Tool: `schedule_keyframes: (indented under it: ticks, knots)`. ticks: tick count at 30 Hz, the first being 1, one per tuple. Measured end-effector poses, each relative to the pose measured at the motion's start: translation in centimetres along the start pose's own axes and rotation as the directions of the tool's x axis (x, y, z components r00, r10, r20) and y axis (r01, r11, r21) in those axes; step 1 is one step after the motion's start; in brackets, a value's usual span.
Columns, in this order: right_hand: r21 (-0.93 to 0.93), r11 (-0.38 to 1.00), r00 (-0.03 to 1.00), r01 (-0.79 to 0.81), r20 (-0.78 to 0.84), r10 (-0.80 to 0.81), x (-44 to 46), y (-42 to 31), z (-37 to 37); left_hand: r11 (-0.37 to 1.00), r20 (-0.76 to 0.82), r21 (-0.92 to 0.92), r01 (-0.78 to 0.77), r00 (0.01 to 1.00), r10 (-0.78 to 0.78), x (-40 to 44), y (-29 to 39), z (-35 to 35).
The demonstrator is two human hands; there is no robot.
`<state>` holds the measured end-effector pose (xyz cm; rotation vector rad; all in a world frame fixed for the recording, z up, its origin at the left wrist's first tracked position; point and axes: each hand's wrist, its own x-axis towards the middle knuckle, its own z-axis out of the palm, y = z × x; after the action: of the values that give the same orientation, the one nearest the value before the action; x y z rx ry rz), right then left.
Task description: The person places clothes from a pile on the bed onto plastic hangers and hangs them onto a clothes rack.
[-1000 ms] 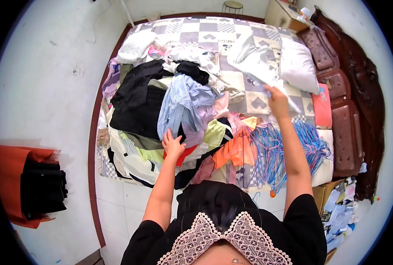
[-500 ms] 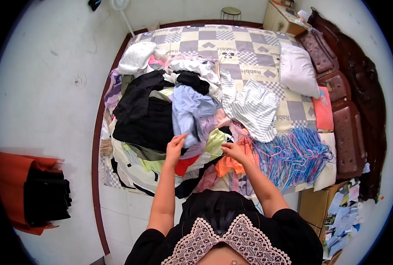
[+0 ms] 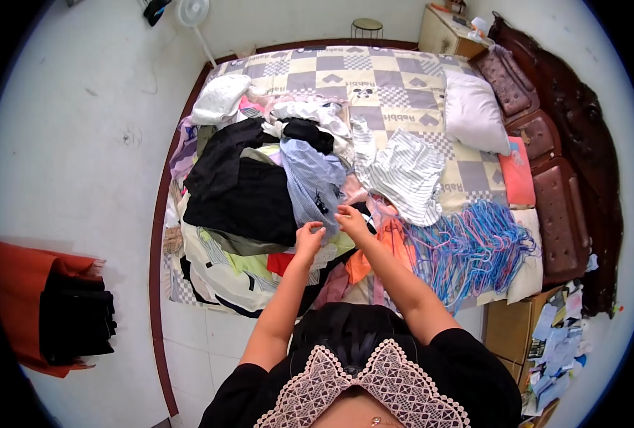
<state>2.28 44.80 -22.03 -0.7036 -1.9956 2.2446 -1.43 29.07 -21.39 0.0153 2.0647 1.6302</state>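
Note:
A light blue, finely striped garment (image 3: 308,175) lies on top of a clothes pile on the bed, with a small dark patch near its lower right. Both my hands are at its near end. My left hand (image 3: 310,239) has its fingers closed at the lower edge. My right hand (image 3: 350,220) pinches at the right edge, close to the left. The exact grip is partly hidden by the fingers. Black clothing (image 3: 242,200) lies left of the garment, and a red piece (image 3: 279,262) shows beside my left wrist. Orange cloth (image 3: 392,242) lies by my right forearm.
Many blue and pink hangers (image 3: 467,250) are heaped on the bed's right side. A white striped garment (image 3: 406,171) lies beyond them. A white pillow (image 3: 474,110) rests near the dark headboard (image 3: 574,128). Folded red and black cloth (image 3: 17,307) is at far left.
My right hand has moved left, from beside the orange cloth to the blue garment. My left hand has shifted slightly right and nearer me. The blue garment's near end is more stretched out.

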Motion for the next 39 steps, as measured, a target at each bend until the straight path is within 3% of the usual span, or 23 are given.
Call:
schedule_keyframes:
  ticks: [1, 2, 4, 6, 10, 12, 13, 16, 17, 18, 20, 22, 24, 26, 28, 29, 30, 31, 32, 34, 35, 36, 39]
  knots:
    - [-0.063, 0.998, 0.999, -0.019, 0.027, 0.021, -0.5, 0.5, -0.1, 0.976, 0.071, -0.004, 0.219, 0.973, -0.218, -0.3, 0.5, -0.2]
    - [-0.126, 0.991, 0.998, -0.038, 0.052, 0.045, -1.1, 1.1, -0.2, 0.975, 0.071, -0.006, 0.224, 0.972, -0.223, -0.1, 0.1, -0.3]
    - [-0.109, 0.993, 0.995, -0.037, 0.084, 0.047, -2.9, 2.0, -0.9, 0.907, 0.167, -0.216, 0.362, 0.929, -0.331, 1.3, -1.9, -0.4]
    - [-0.144, 0.985, 0.983, -0.099, 0.141, 0.120, -4.8, 2.6, -2.0, 0.910, 0.245, -0.197, 0.365, 0.917, -0.315, 2.8, -3.9, -0.8]
    - [-0.128, 0.969, 0.970, -0.214, 0.086, 0.225, -8.0, 3.8, -5.2, 0.883, 0.254, -0.236, 0.406, 0.903, -0.347, 4.6, -3.3, -0.7]
    - [-0.094, 0.966, 0.969, -0.240, 0.043, 0.244, -9.2, 3.9, -6.7, 0.821, 0.173, -0.380, 0.426, 0.905, -0.389, 5.3, -2.8, -0.2]
    - [-0.057, 0.963, 0.964, -0.265, 0.004, 0.265, -9.9, 4.1, -7.2, 0.722, 0.262, -0.497, 0.480, 0.877, -0.403, 5.8, -3.1, -0.5]
    - [-0.020, 0.951, 0.950, -0.309, -0.044, 0.308, -11.6, 3.3, -8.1, 0.765, 0.156, -0.481, 0.428, 0.900, -0.406, 7.5, -4.6, -0.9]
    - [-0.007, 0.949, 0.947, -0.316, -0.067, 0.315, -11.9, 3.3, -8.2, 0.668, 0.266, -0.615, 0.419, 0.908, -0.324, 7.6, -4.8, -1.4]
    - [0.006, 0.947, 0.943, -0.321, -0.088, 0.321, -12.1, 3.3, -8.2, 0.668, 0.268, -0.613, 0.423, 0.906, -0.327, 7.5, -5.2, -1.3]
    - [-0.065, 0.961, 0.960, -0.270, -0.095, 0.263, -12.2, 3.4, -8.1, 0.576, 0.116, -0.812, 0.093, 0.993, 0.005, 6.8, -4.3, -1.5]
    - [-0.130, 0.966, 0.973, -0.222, -0.093, 0.211, -12.3, 3.7, -7.7, 0.559, 0.131, -0.826, 0.063, 0.988, 0.082, 3.9, -0.1, -2.0]
    - [-0.516, 0.849, 0.979, 0.114, -0.086, -0.184, -11.3, 3.2, -7.0, 0.539, 0.201, -0.842, -0.022, 0.914, 0.352, 1.5, 4.0, -2.5]
    - [-0.587, 0.781, 0.925, 0.211, -0.138, -0.354, -11.2, -0.7, -4.9, 0.527, 0.213, -0.850, -0.021, 0.901, 0.379, -2.5, 8.8, -3.0]
    - [-0.866, 0.366, 0.694, 0.341, -0.030, -0.719, -11.6, -7.5, -3.0, 0.593, 0.302, -0.800, -0.090, 0.794, 0.528, -5.9, 12.4, -3.7]
    - [-0.864, 0.367, 0.694, 0.345, -0.029, -0.720, -12.1, -10.7, -2.0, 0.576, 0.288, -0.801, -0.166, 0.736, 0.613, -7.8, 14.1, -3.9]
    - [-0.775, 0.369, 0.590, 0.513, 0.006, -0.807, -12.6, -13.6, -1.0, 0.577, 0.286, -0.799, -0.169, 0.736, 0.613, -10.0, 16.5, -3.8]
    - [-0.664, 0.343, 0.473, 0.664, 0.018, -0.881, -12.8, -15.1, -0.3, 0.501, 0.242, -0.826, -0.259, 0.640, 0.729, -12.4, 19.0, -3.7]
    - [-0.661, 0.343, 0.471, 0.667, 0.018, -0.882, -12.8, -15.3, -0.2, 0.411, 0.193, -0.847, -0.338, 0.526, 0.829, -14.0, 20.6, -3.6]
    - [-0.445, 0.427, 0.541, 0.788, 0.168, -0.824, -12.9, -15.7, 0.1, 0.280, 0.105, -0.918, -0.280, 0.509, 0.854, -14.8, 22.2, -3.4]
    - [-0.277, 0.582, 0.632, 0.765, 0.153, -0.759, -14.3, -17.5, 0.5, 0.280, 0.106, -0.907, -0.315, 0.474, 0.874, -13.9, 22.7, -3.4]
    - [-0.277, 0.580, 0.631, 0.766, 0.152, -0.761, -14.8, -18.1, 0.7, 0.342, 0.097, -0.864, -0.370, 0.545, 0.833, -13.6, 23.4, -3.3]
    - [-0.264, 0.682, 0.710, 0.682, 0.013, -0.704, -15.8, -18.9, 0.9, 0.508, 0.188, -0.823, -0.255, 0.722, 0.665, -11.1, 22.5, -2.5]
